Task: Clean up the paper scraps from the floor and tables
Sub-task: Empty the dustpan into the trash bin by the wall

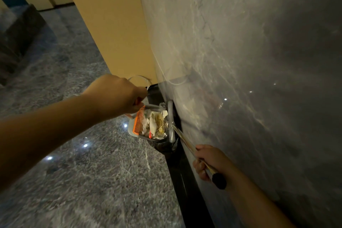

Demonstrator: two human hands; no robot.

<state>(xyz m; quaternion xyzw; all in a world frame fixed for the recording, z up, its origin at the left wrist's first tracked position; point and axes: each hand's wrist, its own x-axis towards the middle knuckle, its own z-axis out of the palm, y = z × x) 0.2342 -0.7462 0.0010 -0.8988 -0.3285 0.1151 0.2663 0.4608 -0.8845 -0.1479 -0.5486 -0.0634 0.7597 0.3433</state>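
A dustpan heaped with paper scraps is held over a black bin bag beside the wall; its long handle is gripped by the right hand; the nearer left hand is closed on something unclear at the pan's far edge.

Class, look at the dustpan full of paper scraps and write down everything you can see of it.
The pale, translucent-looking plastic dustpan hangs above the grey marbled floor, close to the grey stone wall. An orange comb-like toothed strip runs along its left edge. It holds crumpled white and yellowish paper scraps. A curved metal bracket joins it to a long thin handle, gripped by the right hand. The left hand grips its upper rim. A black bag sits directly beneath.
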